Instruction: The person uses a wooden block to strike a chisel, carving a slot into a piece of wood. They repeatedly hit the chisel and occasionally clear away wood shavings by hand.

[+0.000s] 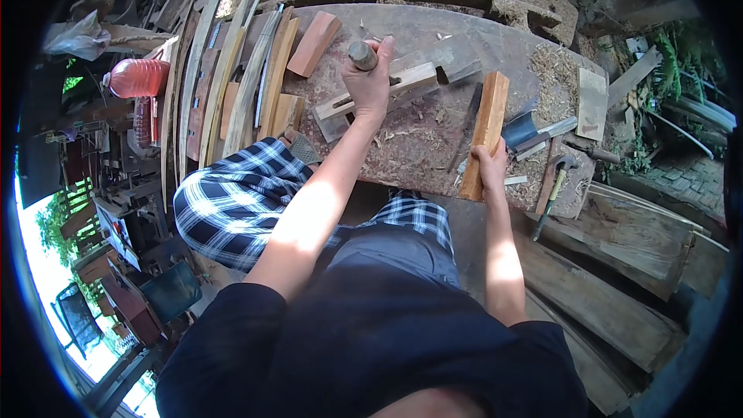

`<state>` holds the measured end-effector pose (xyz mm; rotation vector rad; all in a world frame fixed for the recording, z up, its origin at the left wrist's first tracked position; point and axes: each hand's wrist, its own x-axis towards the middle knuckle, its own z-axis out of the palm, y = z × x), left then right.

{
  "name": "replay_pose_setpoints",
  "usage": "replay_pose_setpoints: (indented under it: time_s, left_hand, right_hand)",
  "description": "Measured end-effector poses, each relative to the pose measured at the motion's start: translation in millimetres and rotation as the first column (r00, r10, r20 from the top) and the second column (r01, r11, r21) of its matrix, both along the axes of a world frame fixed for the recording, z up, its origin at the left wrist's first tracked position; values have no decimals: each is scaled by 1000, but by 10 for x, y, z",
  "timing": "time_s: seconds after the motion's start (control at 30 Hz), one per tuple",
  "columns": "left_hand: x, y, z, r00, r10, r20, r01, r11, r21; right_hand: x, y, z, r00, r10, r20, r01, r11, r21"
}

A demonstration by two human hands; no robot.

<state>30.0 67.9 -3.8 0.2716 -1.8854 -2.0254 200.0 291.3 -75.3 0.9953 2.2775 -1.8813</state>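
My left hand (370,85) is closed round an upright tool with a round, worn handle end (361,55); its lower end is hidden behind the hand. Beneath it a pale wooden piece (410,80) with a slot lies slanted on the workbench (418,150), over another wooden piece. My right hand (492,166) grips the lower part of a long orange-brown wooden block (491,108), which points away from me at the right. Just beyond that hand are a blue object (520,133) and a tool with a dark handle.
A reddish block (314,44) and long wooden strips (224,85) lie at the left, near a pink-red bottle (139,78). At the right are a hammer (559,178), wood shavings (554,73) and a flat board piece (592,103). Large planks (596,294) lie below the bench's right edge.
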Motion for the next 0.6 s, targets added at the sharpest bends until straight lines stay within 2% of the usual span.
replay_pose_setpoints:
  time_s: [0.17, 0.23, 0.33, 0.43, 0.6]
  left_hand:
    - [-53, 16, -72, 1000, 9, 3, -9, 1000, 2]
    - [-69, 2, -105, 1000, -7, 27, 9, 996, -85]
    - [-82, 32, -132, 1000, -14, -18, 12, 993, -121]
    - [-85, 46, -139, 1000, -14, 13, 15, 996, -84]
    - [-56, 81, -76, 999, -45, 20, 47, 993, -108]
  right_hand:
    - [-43, -18, 79, 999, 50, 16, -50, 998, -33]
    - [-75, -42, 213, 995, 82, 47, -79, 995, -62]
    - [-178, -92, 405, 990, 131, 46, -129, 991, -30]
    - [-443, -144, 731, 969, 231, -92, -232, 973, -2]
    - [-1006, -442, 1981, 821, 367, -437, -320, 930, 180]
